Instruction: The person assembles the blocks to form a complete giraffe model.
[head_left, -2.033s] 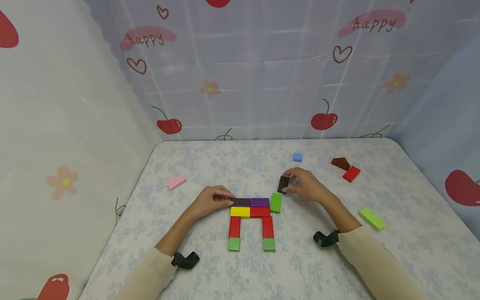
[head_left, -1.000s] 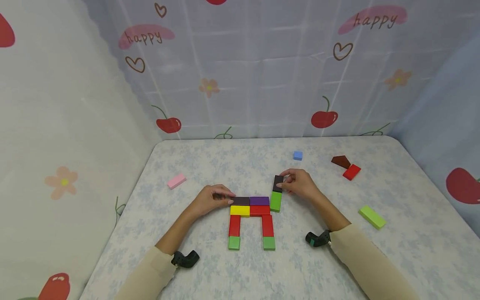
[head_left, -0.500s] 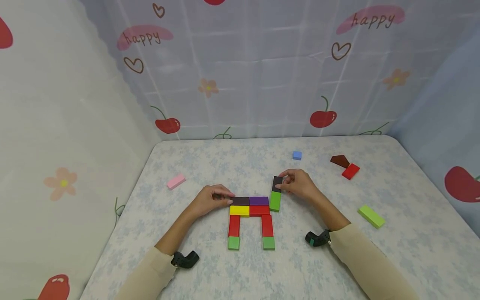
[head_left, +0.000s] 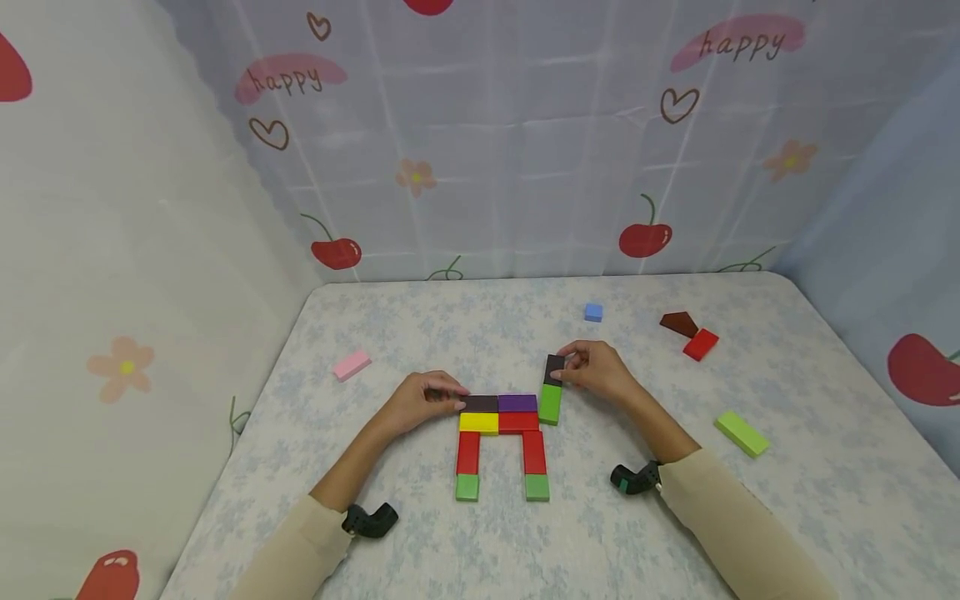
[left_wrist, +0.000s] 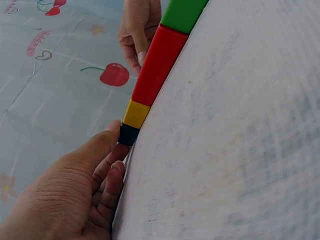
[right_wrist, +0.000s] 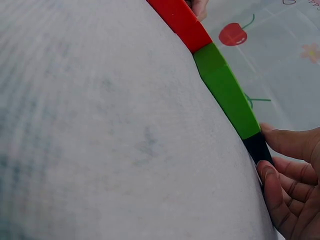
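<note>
Fingers of the left hand (head_left: 414, 405) pinch a dark block (head_left: 480, 404) beside a purple block (head_left: 517, 403); those of the right hand (head_left: 602, 369) pinch a second dark block (head_left: 553, 364), touching a green block (head_left: 550, 405). Both lie well apart from the far edge of the desk (head_left: 450, 333).

On the desk (head_left: 600, 542), one purple block (head_left: 517, 403) is counted. Near it, one yellow block (head_left: 479, 424), two dark blocks (head_left: 480, 404), three red blocks (head_left: 518, 423) and three green blocks (head_left: 550, 405) are counted. To its left, one left grip (head_left: 416, 406) and one pink block (head_left: 352, 365) are found; to its right, one right grip (head_left: 602, 371), one blue block (head_left: 593, 312), one brown block (head_left: 678, 324), a fourth red block (head_left: 701, 344) and a fourth green block (head_left: 742, 433).
</note>
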